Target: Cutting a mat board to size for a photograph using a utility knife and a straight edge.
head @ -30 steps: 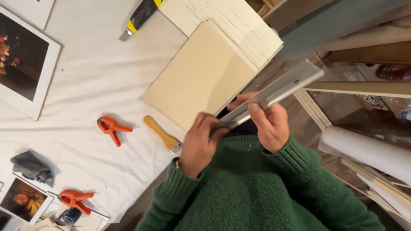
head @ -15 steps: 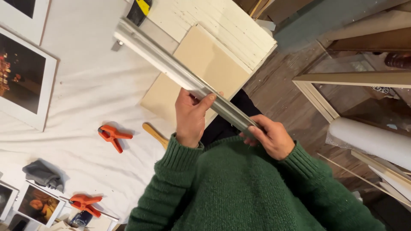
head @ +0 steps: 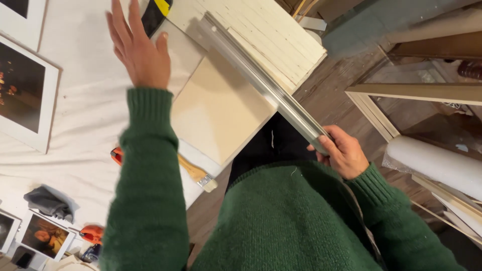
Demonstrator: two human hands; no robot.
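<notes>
My right hand [head: 341,153] grips the near end of a long silvery metal rail [head: 261,83], which runs up and to the left over a beige board [head: 218,108] and a stack of white slatted panels [head: 266,35]. My left hand [head: 136,47] is stretched out over the white cloth [head: 85,120], fingers spread, holding nothing. It hovers close to a black and yellow tool [head: 156,11] at the top edge. Both arms wear green knitted sleeves.
Framed photo prints [head: 22,95] lie on the cloth at left. An orange clamp [head: 116,155] and a wooden-handled brush [head: 198,175] sit by my left sleeve. A grey rag [head: 47,201] and another orange clamp [head: 93,233] lie lower left. Wooden frames [head: 416,93] and a white roll [head: 437,163] stand at right.
My left hand has let go of the rail and reached up and left over the cloth. The rail's far end has swung right, now lying across the beige board and white panels.
</notes>
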